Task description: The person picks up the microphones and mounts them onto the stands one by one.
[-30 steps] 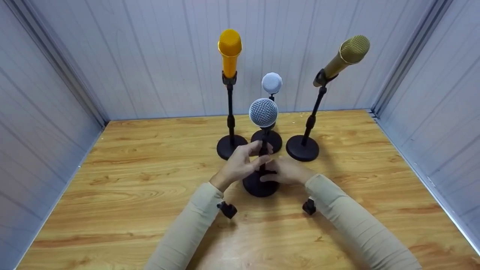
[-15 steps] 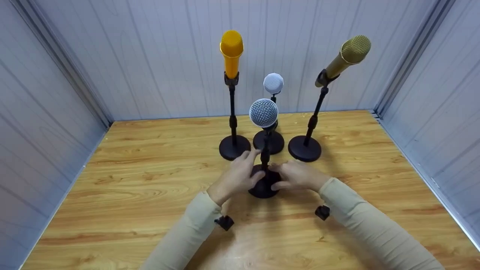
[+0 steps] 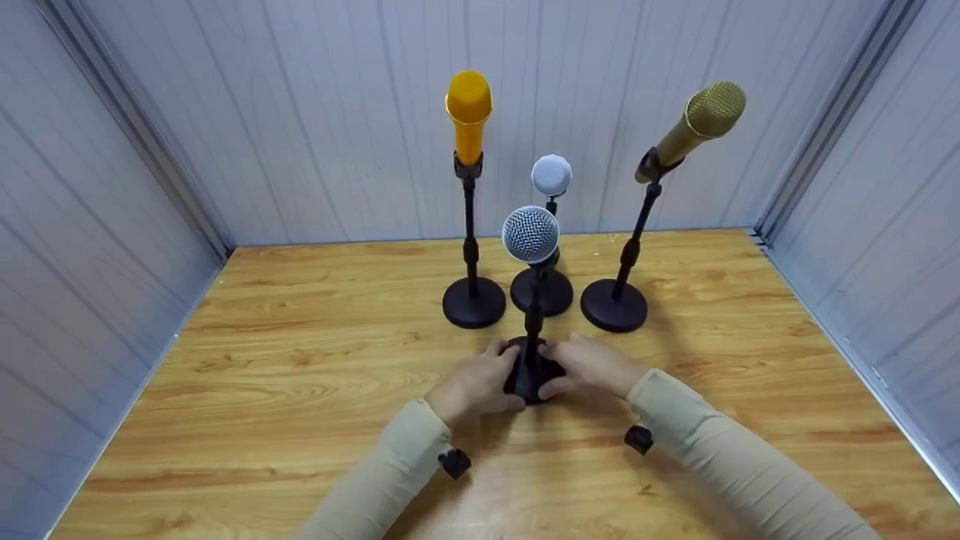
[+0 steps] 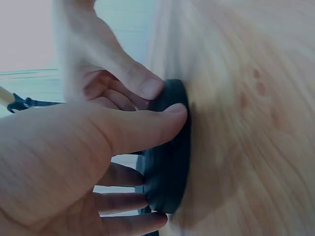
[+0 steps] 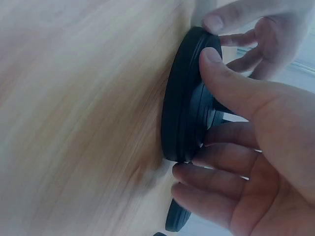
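Note:
A silver-headed microphone (image 3: 531,235) tops a black desk stand (image 3: 533,324), which stands upright on the wooden table. Both hands are down at its round base (image 4: 170,162). My left hand (image 3: 474,384) grips the base from the left, thumb along the front edge and fingers round the side. From the right, my right hand (image 3: 596,367) holds the same base; its thumb lies on the rim and its fingers curl at the far side in the right wrist view. The pole rises between the two hands.
Behind stand an orange microphone (image 3: 469,120) at left, a white one (image 3: 551,175) in the middle and a gold one (image 3: 697,124) tilted at right, each on a black stand. Panelled walls (image 3: 337,135) close off the back and sides of the table (image 3: 322,322).
Both hands have slid down from the pole to the base, one at each side. The silver-headed microphone's stand keeps about the same place; the view has tilted up slightly.

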Tool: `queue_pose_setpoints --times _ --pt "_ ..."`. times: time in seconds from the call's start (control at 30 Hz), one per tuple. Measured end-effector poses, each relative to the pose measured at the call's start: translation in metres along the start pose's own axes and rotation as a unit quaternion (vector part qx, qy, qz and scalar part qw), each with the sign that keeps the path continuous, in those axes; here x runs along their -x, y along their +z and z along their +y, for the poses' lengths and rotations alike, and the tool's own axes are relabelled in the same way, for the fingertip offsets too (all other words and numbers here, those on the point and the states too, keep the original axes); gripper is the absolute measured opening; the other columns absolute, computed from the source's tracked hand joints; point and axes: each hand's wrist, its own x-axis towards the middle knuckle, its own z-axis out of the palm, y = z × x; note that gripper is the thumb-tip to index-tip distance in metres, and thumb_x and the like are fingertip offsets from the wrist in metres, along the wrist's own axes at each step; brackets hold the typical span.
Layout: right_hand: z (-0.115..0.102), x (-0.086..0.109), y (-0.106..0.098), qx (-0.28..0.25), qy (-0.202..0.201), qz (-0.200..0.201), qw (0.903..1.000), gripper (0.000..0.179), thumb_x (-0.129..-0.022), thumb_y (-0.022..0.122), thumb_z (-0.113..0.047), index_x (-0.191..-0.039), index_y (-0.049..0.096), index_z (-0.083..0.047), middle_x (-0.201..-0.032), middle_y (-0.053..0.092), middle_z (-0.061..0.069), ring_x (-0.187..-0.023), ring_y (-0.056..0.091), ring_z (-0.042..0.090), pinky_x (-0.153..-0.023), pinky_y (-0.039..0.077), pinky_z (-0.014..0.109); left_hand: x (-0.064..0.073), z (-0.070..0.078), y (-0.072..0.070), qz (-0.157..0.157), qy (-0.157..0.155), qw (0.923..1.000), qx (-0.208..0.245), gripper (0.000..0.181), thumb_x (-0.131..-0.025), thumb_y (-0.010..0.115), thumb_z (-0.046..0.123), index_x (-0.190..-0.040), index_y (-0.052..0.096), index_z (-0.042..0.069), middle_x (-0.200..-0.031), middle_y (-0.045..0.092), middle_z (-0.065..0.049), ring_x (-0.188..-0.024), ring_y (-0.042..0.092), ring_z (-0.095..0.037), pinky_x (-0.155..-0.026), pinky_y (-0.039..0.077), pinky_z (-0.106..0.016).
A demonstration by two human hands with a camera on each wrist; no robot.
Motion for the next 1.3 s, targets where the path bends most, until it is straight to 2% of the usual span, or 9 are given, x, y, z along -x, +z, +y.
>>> queue_pose_setpoints --times 0.23,0.33,0.47,0.57,0.7,0.83,1.0,1.13,1.3 --pt "0.002 0.002 0.004 0.003 -0.014 0.005 0.9999 0.061 -0.088 0.077 -0.047 -0.132 0.066 -0.006 -0.119 0.07 0.019 -0.098 0.067 0.042 -0.082 0.056 0.052 -0.001 0.0 0.004 -0.007 -0.006 0.9997 -0.022 0.087 -0.091 0.076 0.044 -0.157 0.035 0.006 -0.157 0.034 -0.018 -0.131 0.051 -0.038 -0.1 0.05 -0.046" --pt "0.004 0.003 0.003 0.011 -0.044 0.014 0.9989 0.059 -0.088 0.077 -0.044 -0.129 0.066 -0.004 -0.11 0.071 0.021 -0.092 0.07 0.039 -0.076 0.059 0.048 -0.001 0.0 0.005 0.0 -0.002 0.9997 -0.025 0.087 -0.091 0.076 0.044 -0.157 0.035 0.005 -0.156 0.035 -0.018 -0.131 0.051 -0.039 -0.101 0.049 -0.047" --pt "0.004 0.001 0.002 0.031 -0.078 0.018 0.9963 0.061 -0.082 0.083 -0.043 -0.125 0.065 -0.003 -0.103 0.071 0.02 -0.086 0.071 0.036 -0.072 0.059 0.044 0.0 -0.002 0.004 0.006 -0.004 0.9996 -0.028 0.088 -0.091 0.076 0.045 -0.157 0.035 0.006 -0.156 0.036 -0.018 -0.132 0.05 -0.039 -0.103 0.048 -0.049" --pt "0.002 -0.003 0.003 0.037 -0.081 0.008 0.996 0.071 -0.08 0.086 -0.042 -0.133 0.06 -0.002 -0.108 0.07 0.023 -0.089 0.07 0.038 -0.075 0.059 0.046 0.002 -0.004 0.002 -0.001 -0.018 0.9994 -0.029 0.089 -0.091 0.076 0.046 -0.158 0.034 0.006 -0.156 0.035 -0.019 -0.132 0.049 -0.04 -0.103 0.047 -0.049" --pt "-0.005 -0.01 0.006 0.026 -0.073 -0.005 0.997 0.08 -0.083 0.084 -0.039 -0.144 0.052 0.0 -0.118 0.067 0.027 -0.096 0.069 0.041 -0.081 0.058 0.048 0.006 -0.008 0.0 -0.014 -0.037 0.9986 -0.035 0.09 -0.09 0.077 0.045 -0.157 0.032 0.003 -0.156 0.034 -0.022 -0.132 0.048 -0.04 -0.102 0.048 -0.049" --pt "-0.015 -0.021 0.008 0.032 -0.071 -0.008 0.997 0.083 -0.082 0.084 -0.039 -0.145 0.05 0.002 -0.12 0.066 0.028 -0.1 0.068 0.041 -0.085 0.057 0.048 0.012 -0.017 -0.003 -0.013 -0.04 0.9983 -0.041 0.09 -0.09 0.076 0.044 -0.157 0.032 0.002 -0.155 0.035 -0.023 -0.131 0.049 -0.039 -0.1 0.05 -0.049" --pt "-0.026 -0.04 0.007 0.037 -0.083 -0.006 0.9958 0.077 -0.08 0.086 -0.038 -0.139 0.055 0.001 -0.115 0.068 0.023 -0.097 0.07 0.036 -0.082 0.058 0.044 0.024 -0.03 -0.008 0.0 -0.047 0.9977 -0.048 0.089 -0.091 0.075 0.045 -0.156 0.033 0.001 -0.151 0.038 -0.023 -0.127 0.052 -0.04 -0.095 0.052 -0.052" --pt "-0.035 -0.055 0.01 0.024 -0.098 -0.005 0.9949 0.075 -0.08 0.087 -0.036 -0.139 0.056 -0.002 -0.113 0.069 0.021 -0.094 0.071 0.034 -0.08 0.058 0.042 0.033 -0.044 -0.01 0.007 -0.067 0.9968 -0.044 0.088 -0.091 0.076 0.043 -0.156 0.034 0.002 -0.149 0.04 -0.023 -0.127 0.052 -0.04 -0.093 0.053 -0.053" --pt "-0.051 -0.074 0.01 0.012 -0.088 -0.023 0.9958 0.083 -0.081 0.087 -0.036 -0.147 0.048 -0.004 -0.117 0.067 0.025 -0.101 0.068 0.039 -0.087 0.056 0.046 0.044 -0.062 -0.014 0.007 -0.094 0.9951 -0.029 0.087 -0.091 0.076 0.04 -0.156 0.033 0.002 -0.152 0.038 -0.023 -0.129 0.051 -0.042 -0.094 0.051 -0.056"
